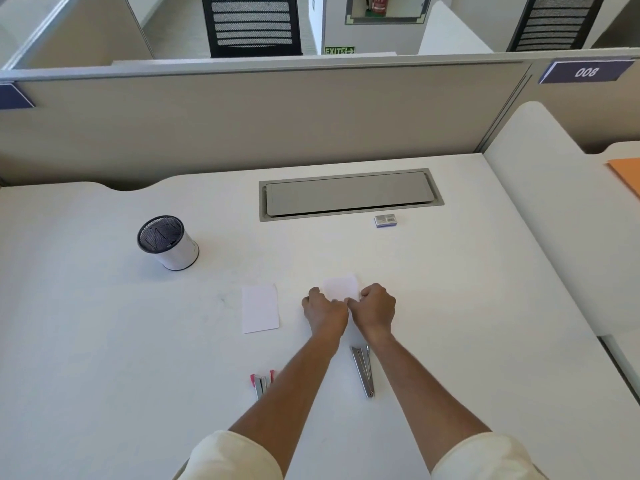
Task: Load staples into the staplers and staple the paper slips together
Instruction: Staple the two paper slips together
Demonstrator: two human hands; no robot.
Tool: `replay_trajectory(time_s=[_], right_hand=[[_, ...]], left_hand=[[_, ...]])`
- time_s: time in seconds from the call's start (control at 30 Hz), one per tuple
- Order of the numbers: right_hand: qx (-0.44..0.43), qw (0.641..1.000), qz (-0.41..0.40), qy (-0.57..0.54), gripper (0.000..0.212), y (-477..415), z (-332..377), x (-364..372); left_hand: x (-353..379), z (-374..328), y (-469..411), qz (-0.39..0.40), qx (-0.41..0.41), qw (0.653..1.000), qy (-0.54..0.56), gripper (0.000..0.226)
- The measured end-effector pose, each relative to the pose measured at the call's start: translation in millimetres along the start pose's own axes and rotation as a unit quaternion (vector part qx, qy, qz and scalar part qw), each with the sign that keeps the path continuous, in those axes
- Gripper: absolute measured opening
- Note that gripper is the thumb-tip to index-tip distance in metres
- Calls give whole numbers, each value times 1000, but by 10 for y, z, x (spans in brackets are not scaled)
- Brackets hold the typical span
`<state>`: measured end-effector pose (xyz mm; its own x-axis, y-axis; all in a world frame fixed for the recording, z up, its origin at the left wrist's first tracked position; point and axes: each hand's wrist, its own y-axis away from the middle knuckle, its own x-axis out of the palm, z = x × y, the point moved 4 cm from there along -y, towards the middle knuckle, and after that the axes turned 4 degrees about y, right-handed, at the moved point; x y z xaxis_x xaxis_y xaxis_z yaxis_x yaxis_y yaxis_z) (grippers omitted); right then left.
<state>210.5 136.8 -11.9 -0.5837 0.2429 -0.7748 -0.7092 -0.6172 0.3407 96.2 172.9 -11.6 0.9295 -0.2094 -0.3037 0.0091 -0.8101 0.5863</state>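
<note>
Both hands are at the same paper slip (341, 287), mid-worktop, just ahead of you. Your left hand (323, 311) and right hand (375, 308) are curled, knuckles up, fingertips pinched on the slip's near edge; the knuckles hide the contact itself. You cannot tell from here whether this is one sheet or several. A second slip (260, 308) lies flat, apart to the left, untouched. Risk 1: thin paper on a smooth worktop (485, 289). If one hand pulls harder than the other, the slip skews or creases and the edges will not line up for stapling. Risk 2: both staplers lie close behind your wrists. The silver stapler (363, 370) lies just beside your right forearm and looks opened out. The pink stapler (262, 382) is partly hidden under your left forearm. Draw your arms back carelessly and a sleeve or forearm likely knocks one aside or snaps it closed. Risk 3: no staples are visible in either stapler, and the staple box (385, 220) sits well away by the cable hatch (349, 195). Press a stapler that turns out empty and the slips only dent and shift.
</note>
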Motion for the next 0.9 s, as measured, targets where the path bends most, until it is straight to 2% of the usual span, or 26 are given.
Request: replay_trajectory(time_s=[0.1,0.33,0.43,0.5,0.57,0.63,0.7,0.77,0.9], right_hand=[[13,1000,4,-21,35,-8,-14,-2],[-5,997,12,-78,16,-9,-62,-80],[2,990,22,-139,37,-6,-104,-168],[13,982,42,-183,38,10,-134,-243],[8,971,68,-231,35,31,-133,-324],[-3,953,100,-285,38,73,-87,-422],[-11,935,133,-328,32,138,1,-541],[-24,919,166,-356,16,232,113,-684],[-38,900,212,-379,8,431,275,-909]], left_hand=[[-35,5,-48,-4,-9,1000,16,53],[-78,26,-92,9,-30,998,53,43],[-121,15,-74,20,-43,995,89,36],[-181,-26,-43,22,-28,995,90,32],[-270,-108,7,29,29,996,74,29],[-370,-208,87,59,116,989,71,41],[-472,-310,187,107,206,972,47,58],[-575,-410,292,143,281,949,7,70],[-720,-556,517,196,364,910,-29,76]])
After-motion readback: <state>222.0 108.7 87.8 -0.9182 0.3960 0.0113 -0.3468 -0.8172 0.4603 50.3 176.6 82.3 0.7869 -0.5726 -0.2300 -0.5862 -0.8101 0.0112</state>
